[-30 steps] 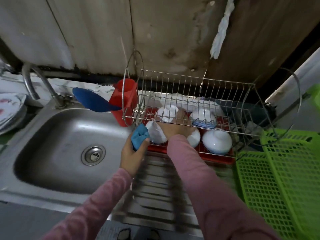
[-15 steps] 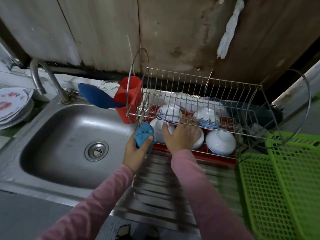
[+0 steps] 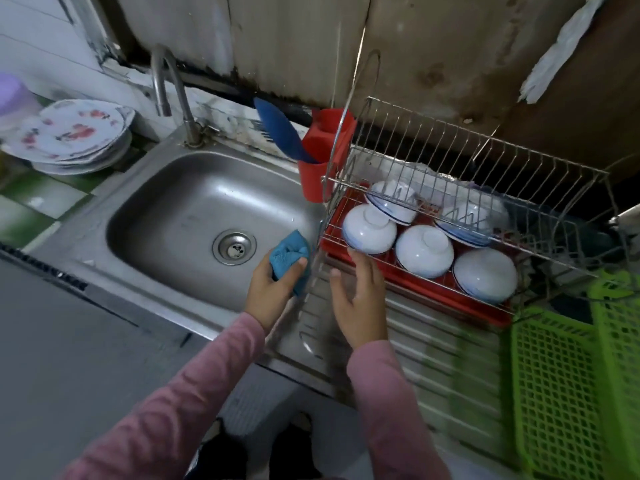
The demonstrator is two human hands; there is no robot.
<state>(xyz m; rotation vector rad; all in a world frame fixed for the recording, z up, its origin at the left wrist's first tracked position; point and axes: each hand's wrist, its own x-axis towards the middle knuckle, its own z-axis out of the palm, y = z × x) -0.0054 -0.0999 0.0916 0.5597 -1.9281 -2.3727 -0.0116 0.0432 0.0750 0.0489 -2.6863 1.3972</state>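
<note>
My left hand (image 3: 272,294) grips a bunched blue cloth (image 3: 289,259) over the right edge of the steel sink (image 3: 166,216). Just in front of the wire dish rack (image 3: 485,174) hovers my right hand (image 3: 360,299), fingers spread and holding nothing, its fingertips near the rack's front left corner. Several white bowls with blue rims lie upside down in the rack on a red drip tray (image 3: 446,299); the nearest bowl (image 3: 369,230) is just beyond my fingertips.
A red utensil holder (image 3: 323,157) with a blue spatula (image 3: 280,133) hangs on the rack's left end. Flowered plates (image 3: 72,133) are stacked left of the tap (image 3: 166,88). Green plastic baskets (image 3: 571,386) stand at the right on the ribbed drainboard (image 3: 433,344).
My right hand has pulled back out of the rack, off the bowls, toward me and is now open. The view has swung to the right and down; the left hand keeps the cloth.
</note>
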